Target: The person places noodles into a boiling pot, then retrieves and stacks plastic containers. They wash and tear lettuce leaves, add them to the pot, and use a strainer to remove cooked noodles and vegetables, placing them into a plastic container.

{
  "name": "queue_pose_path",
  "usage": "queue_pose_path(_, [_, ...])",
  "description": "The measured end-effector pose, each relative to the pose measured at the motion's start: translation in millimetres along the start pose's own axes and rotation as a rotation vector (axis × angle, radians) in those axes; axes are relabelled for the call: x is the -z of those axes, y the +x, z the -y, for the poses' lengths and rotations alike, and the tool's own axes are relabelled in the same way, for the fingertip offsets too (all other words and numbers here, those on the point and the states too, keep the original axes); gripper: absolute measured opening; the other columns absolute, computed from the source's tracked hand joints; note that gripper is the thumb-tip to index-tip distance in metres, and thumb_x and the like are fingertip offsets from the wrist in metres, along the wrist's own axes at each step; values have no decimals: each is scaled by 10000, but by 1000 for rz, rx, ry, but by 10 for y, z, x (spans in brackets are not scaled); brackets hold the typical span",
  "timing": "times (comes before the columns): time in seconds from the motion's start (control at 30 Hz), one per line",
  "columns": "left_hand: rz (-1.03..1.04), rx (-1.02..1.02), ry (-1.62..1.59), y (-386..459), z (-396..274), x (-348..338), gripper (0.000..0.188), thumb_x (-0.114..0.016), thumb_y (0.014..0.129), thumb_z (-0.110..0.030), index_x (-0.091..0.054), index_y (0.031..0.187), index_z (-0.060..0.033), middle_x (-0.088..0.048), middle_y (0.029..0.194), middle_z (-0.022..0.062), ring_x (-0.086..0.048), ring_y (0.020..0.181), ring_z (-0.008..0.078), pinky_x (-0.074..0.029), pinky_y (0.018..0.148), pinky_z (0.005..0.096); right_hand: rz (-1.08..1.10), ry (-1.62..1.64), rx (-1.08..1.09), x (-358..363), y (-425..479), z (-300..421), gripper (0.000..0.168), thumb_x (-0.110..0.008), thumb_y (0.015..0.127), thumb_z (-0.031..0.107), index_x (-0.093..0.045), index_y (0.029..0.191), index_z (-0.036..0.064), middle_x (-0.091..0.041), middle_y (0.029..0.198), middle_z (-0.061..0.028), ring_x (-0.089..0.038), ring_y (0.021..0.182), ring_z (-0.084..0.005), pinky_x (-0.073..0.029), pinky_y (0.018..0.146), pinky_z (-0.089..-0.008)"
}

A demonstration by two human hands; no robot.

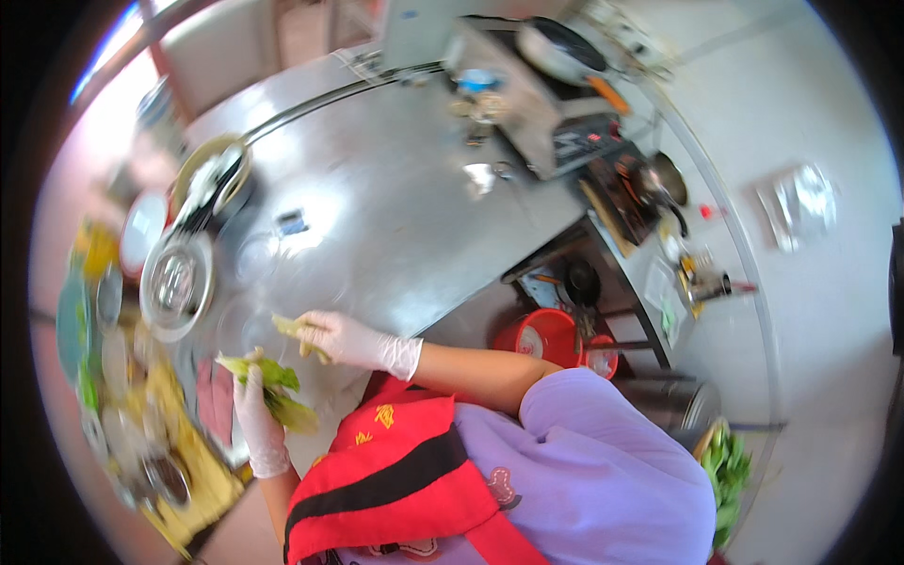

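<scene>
My left hand point(258, 417), in a thin pale glove, holds a bunch of leafy greens point(282, 395) near the lower left of the view. Its leaves spread to the right of my fingers. To the upper right of it, my right hand point(342, 339), gloved too, is closed on a pale green vegetable piece point(287, 325) that sticks out past the fingertips. Both hands are over the near edge of a stainless steel table point(381, 240), in front of my red apron. Motion blur softens the picture.
An oval metal dish point(205, 311), a tan-rimmed pot point(244, 169) and a folded pink cloth point(214, 402) lie left. A frying pan point(558, 53) rests on a cooker at the top right. A red bucket point(547, 332) stands below the table, with leafy greens point(727, 473) at lower right.
</scene>
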State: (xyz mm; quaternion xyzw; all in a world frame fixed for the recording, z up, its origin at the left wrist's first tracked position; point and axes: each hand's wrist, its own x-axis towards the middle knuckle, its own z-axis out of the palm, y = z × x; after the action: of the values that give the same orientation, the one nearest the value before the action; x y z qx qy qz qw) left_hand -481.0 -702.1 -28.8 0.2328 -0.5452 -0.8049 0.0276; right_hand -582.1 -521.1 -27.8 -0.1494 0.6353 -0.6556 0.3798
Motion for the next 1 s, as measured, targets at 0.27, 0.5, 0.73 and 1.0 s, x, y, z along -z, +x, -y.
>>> queue_pose_path(0.27, [483,154,315,471,293,-1539,396,-471,933,-218,-423,1273,-21,-528,1082,38,-510,892,112,-426,748,244,-347,135,394,806,-361,-419,359,-456,925,251,-462,1248,95,-552,796,11,-486,644,-46,-426,557,-204])
queue_pose_path(0.5, [783,208,561,442,320,-2262,429,-503,892,-99,-415,1306,-26,-559,930,-7,-476,667,43,-394,559,172,-334,175,218,1158,-1142,-322,451,-536,800,138,-397,1225,75,-524,837,-21,-525,641,-79,-436,504,-217])
queue_pose_path(0.73, [949,328,580,355,278,-2108,260,-559,815,0,-571,1075,4,-552,754,3,-474,592,45,-389,510,177,-456,-74,0,859,-1442,-534,240,-513,784,143,-556,935,-38,-616,779,-103,-569,687,-184,-455,640,-318])
queue_pose_path(1.0, [989,117,675,273,402,-1784,36,-606,816,-44,-599,794,-17,-601,741,25,-502,578,56,-398,502,196,-645,-49,72,291,-1594,-685,286,-528,786,236,-569,897,-25,-601,669,-104,-554,529,-163,-448,498,-323])
